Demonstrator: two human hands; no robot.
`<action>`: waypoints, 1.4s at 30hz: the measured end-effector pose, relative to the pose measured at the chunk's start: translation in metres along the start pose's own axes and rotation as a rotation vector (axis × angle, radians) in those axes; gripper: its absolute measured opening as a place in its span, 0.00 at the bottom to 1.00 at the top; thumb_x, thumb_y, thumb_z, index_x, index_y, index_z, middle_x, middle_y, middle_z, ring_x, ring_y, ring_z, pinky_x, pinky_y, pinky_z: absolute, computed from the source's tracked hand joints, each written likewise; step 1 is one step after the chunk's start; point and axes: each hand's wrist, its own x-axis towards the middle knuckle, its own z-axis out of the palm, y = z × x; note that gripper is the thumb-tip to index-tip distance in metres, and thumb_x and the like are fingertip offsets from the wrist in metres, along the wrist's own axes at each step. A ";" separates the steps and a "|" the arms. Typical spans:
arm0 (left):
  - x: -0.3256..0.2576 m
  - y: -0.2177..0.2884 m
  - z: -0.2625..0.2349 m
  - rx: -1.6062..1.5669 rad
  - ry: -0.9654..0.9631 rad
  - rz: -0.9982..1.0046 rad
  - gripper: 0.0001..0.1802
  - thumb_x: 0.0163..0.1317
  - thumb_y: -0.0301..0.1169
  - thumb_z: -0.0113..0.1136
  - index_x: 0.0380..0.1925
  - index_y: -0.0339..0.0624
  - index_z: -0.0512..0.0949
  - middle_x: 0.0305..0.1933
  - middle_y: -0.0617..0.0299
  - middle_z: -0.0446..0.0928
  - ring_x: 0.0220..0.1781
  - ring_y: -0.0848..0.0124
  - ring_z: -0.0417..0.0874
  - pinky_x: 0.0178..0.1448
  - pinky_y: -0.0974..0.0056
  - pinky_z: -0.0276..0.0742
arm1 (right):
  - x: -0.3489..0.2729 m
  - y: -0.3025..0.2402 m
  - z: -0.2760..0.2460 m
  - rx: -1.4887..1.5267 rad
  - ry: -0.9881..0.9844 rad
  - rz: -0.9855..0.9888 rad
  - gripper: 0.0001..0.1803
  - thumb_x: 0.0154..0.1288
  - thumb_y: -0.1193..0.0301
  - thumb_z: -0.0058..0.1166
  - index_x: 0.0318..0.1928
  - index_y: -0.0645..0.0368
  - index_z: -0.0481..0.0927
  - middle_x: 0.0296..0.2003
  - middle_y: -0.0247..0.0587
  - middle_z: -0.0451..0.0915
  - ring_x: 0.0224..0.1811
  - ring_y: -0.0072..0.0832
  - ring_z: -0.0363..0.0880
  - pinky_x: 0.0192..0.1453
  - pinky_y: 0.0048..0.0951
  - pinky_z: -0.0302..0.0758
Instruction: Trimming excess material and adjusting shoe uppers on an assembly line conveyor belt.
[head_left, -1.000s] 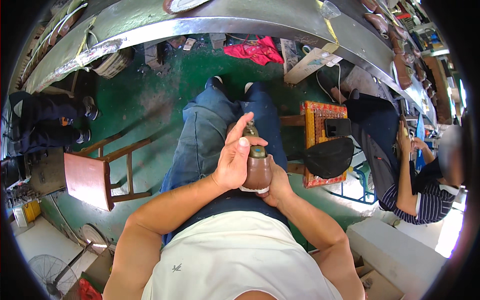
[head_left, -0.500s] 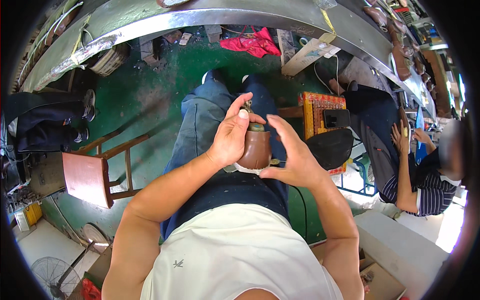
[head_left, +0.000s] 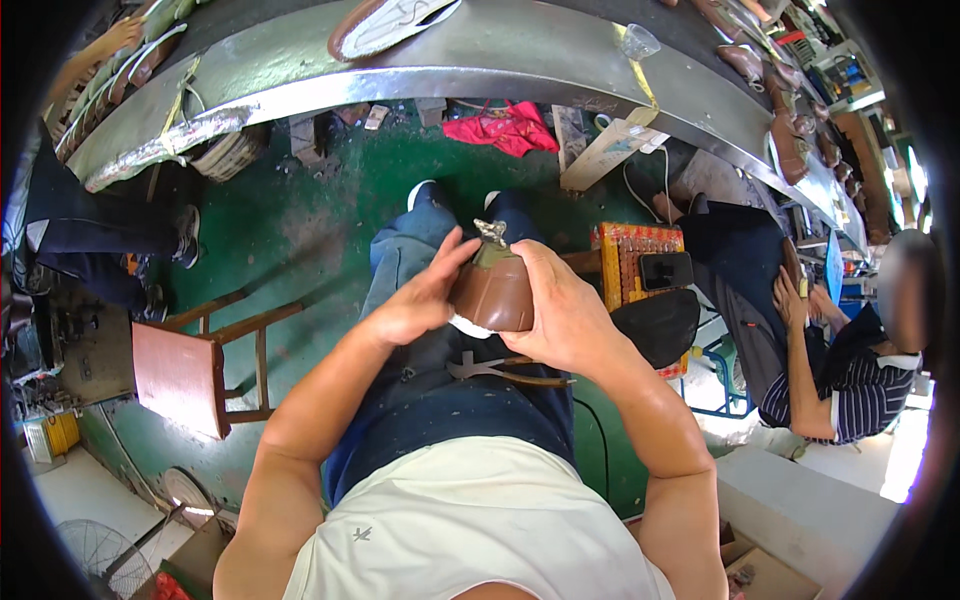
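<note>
A brown shoe upper [head_left: 503, 298] on a green last is held above my lap, its toe end towards me and a pale rim along its lower edge. My right hand [head_left: 565, 310] grips its right side, thumb near the bottom and fingers at the top. Along the left side lies my left hand [head_left: 415, 300], fingers stretched out; whether it presses on the upper I cannot tell. Crumpled material [head_left: 491, 233] sticks up at the far end of the last. Pincers [head_left: 472, 368] with long handles rest across my lap, below the shoe.
A metal-edged bench [head_left: 400, 88] runs across the front, bearing a brown and white shoe [head_left: 390, 28]. To the left stands a wooden stool [head_left: 180, 375]. On the right, a phone [head_left: 665, 270] lies on a beaded seat [head_left: 615, 255], near a seated co-worker [head_left: 840, 390].
The shoe upper has turned and tilted, showing more of its toe. My left hand has slid off the top to the left side; my right hand now grips it. The pincers have come into view.
</note>
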 end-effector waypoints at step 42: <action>-0.005 -0.045 0.056 0.171 0.347 -0.374 0.51 0.57 0.22 0.70 0.78 0.42 0.51 0.73 0.53 0.67 0.75 0.62 0.67 0.77 0.55 0.64 | -0.138 0.070 0.008 -0.069 -0.657 0.266 0.31 0.52 0.65 0.59 0.58 0.64 0.77 0.46 0.56 0.84 0.50 0.49 0.83 0.54 0.42 0.78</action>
